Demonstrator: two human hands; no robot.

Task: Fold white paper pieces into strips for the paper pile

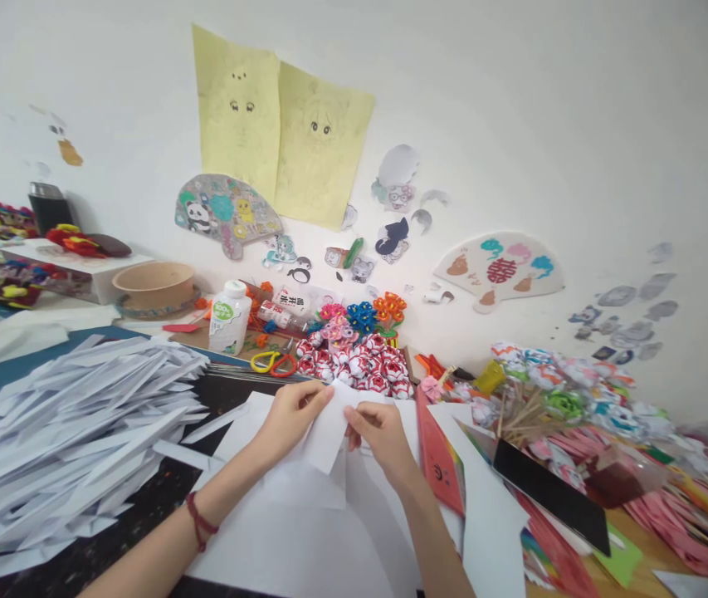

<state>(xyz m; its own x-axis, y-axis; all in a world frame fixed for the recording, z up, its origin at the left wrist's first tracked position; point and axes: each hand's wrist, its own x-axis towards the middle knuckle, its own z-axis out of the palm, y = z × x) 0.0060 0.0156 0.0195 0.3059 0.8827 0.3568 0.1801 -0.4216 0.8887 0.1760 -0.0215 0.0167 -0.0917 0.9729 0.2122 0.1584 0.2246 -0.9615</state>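
A small white sheet of paper (329, 436) is held up between my two hands, over larger white sheets (304, 544) on the dark table. My left hand (296, 419) pinches its upper left part between thumb and fingers. At its right edge, my right hand (378, 432) pinches it with thumb and forefinger. The lower corner of the paper hangs free. To the left lies a wide heap of folded white paper strips (80, 423). Right of my hands is a red paper packet (439, 465).
Behind my hands stand red-and-white paper flowers (359, 365), scissors (274, 363) and a white bottle (229, 320). A tan bowl (154, 282) sits further left. On the right are a black phone (549, 494) and a pile of wrapped flowers (565, 390). The wall rises close behind.
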